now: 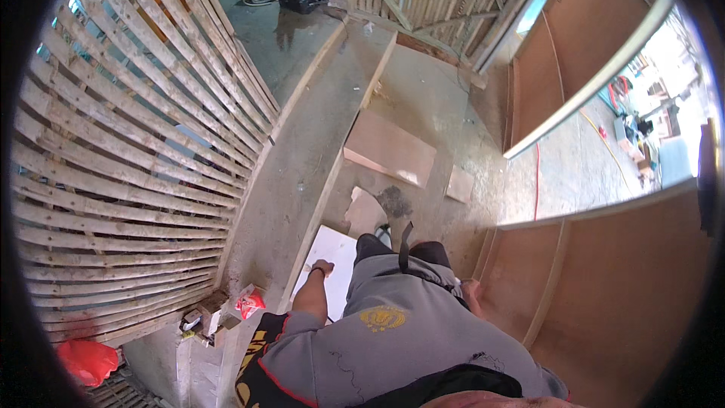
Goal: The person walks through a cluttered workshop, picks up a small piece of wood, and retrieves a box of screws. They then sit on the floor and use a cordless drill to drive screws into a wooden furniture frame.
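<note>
White board (334, 242) lies on my left side, between my legs and a long wooden rail (326, 200). My left grip (325, 266) is over it, fingers seemingly curled in; contact likely, but can't tell if it has hold of an edge or just rests there. My right grip (472, 289) is down at my other side, near a brown panel (521, 264), partly hidden by my body; can't tell how far open or whether it holds anything.

Progress: board is in place under my left grip and looks whole, no cut or fixing visible on the part I see. My guess is early handling; what's left can't be read from here.

Materials: board flat, smooth, straight-edged, matte white. Brown panel thin, sheet-like, with pale wooden ribs. On the grey, stained concrete floor (423, 91): a pinkish-brown rectangular slab (389, 147) with a paler edge, a small squarish offcut (459, 183), a jagged flat scrap (364, 211), and a rough dark patch (393, 201). Left: slatted fence (136, 166), narrow weathered strips, gaps between. Crinkled red-and-white packet (250, 301) beyond the rail.
</note>
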Motion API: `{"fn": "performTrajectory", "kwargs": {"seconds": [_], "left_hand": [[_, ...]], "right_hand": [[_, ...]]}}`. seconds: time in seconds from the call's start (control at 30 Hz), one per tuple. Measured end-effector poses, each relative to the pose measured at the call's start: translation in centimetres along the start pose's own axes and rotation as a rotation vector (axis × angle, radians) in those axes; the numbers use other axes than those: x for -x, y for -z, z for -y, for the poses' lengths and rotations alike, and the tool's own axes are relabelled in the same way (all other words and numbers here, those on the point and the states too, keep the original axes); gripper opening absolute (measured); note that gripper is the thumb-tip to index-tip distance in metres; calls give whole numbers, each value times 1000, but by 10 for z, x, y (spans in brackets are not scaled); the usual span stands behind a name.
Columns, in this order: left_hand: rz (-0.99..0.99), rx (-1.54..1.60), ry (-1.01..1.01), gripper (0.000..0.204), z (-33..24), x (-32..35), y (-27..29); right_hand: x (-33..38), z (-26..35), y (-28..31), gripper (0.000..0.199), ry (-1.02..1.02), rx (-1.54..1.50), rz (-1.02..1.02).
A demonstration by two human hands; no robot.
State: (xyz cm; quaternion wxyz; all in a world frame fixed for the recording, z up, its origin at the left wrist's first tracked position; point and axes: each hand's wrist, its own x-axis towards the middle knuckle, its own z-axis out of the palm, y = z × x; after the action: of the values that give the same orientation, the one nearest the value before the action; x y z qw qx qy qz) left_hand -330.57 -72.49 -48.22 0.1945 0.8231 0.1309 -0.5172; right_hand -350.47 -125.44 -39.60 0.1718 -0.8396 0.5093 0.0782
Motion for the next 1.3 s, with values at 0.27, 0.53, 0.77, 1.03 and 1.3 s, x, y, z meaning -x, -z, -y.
{"fn": "performTrajectory", "kwargs": {"seconds": [0.27, 0.53, 0.77, 1.03, 1.3], "left_hand": [[-370, 557, -198, 40, -165, -58, 170], [-206, 546, -108, 45, -293, -115, 231], [-364, 414, -78, 43, -363, -71, 389], [-676, 891, 2, 39, -427, -71, 599], [-454, 522, 146, 48, -368, -168, 565]], "right_hand": [[-117, 224, 78, 17, 20, -58, 217], [-359, 412, 3, 15, 610, -2, 197], [-465, 693, 37, 18, 691, -10, 508], [-479, 994, 117, 30, 783, -225, 594], [-491, 1047, 69, 28, 715, 74, 849]]}}
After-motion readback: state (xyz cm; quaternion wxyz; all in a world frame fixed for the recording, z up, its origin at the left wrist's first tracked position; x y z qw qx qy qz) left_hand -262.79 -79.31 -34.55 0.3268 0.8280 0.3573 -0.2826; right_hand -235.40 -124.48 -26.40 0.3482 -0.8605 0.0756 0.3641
